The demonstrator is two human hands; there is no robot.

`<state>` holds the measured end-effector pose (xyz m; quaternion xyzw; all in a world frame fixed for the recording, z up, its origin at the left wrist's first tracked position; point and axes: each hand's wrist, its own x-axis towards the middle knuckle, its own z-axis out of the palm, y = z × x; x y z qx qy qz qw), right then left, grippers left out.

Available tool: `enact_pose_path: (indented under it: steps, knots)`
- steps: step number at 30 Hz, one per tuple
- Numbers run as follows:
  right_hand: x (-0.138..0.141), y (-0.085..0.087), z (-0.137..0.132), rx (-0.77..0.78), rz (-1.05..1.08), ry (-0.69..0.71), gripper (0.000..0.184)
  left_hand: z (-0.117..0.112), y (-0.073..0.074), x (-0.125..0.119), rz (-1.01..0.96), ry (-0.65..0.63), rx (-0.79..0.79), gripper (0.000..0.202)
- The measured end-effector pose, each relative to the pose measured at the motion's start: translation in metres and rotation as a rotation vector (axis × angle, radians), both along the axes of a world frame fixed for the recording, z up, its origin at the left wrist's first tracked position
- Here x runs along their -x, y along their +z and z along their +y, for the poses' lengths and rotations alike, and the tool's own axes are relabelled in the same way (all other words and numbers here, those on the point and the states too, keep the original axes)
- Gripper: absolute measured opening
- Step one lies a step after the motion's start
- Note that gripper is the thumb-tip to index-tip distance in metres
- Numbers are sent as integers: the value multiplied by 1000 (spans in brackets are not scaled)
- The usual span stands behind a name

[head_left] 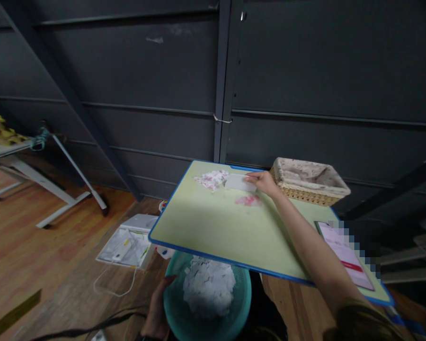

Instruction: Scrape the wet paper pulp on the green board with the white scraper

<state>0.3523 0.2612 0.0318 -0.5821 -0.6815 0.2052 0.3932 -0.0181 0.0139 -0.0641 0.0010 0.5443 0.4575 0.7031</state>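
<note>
We see the white card (236, 182) just right of the frame's centre, its right end pinched between the thumb and fingers of our right hand (264, 183). Its left end meets or nearly meets a heap of pink-and-white scraps (212, 179) on the yellow-green tabletop (213, 220). At bottom centre, our left hand (156, 303) grips the teal basket (244, 303), thumb over the rim, around pale scraps (209, 286). Right of centre stands a wicker basket (305, 193).

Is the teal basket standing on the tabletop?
No, the teal basket is below the near edge of the tabletop, with the left hand gripping its side.
</note>
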Motion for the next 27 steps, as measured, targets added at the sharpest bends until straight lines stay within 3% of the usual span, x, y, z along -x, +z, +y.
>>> enact_pose_path:
  steps: [5,11,15,18,22,27]
  knots:
    - [-5,12,3,108,24,166,37,0,1,3,-10,-4,37,13]
    - [-19,27,-4,247,62,260,34,4,4,1,7,-14,76,9]
    - [-21,41,-12,228,23,253,32,3,3,-2,48,-14,42,8]
    - [-9,48,-16,128,-5,191,29,1,4,-4,31,-46,51,6]
    - [15,43,-15,-12,-48,179,23,-2,5,-5,5,-51,78,6]
    - [24,19,-7,22,10,249,26,-2,4,-1,-2,-37,34,6]
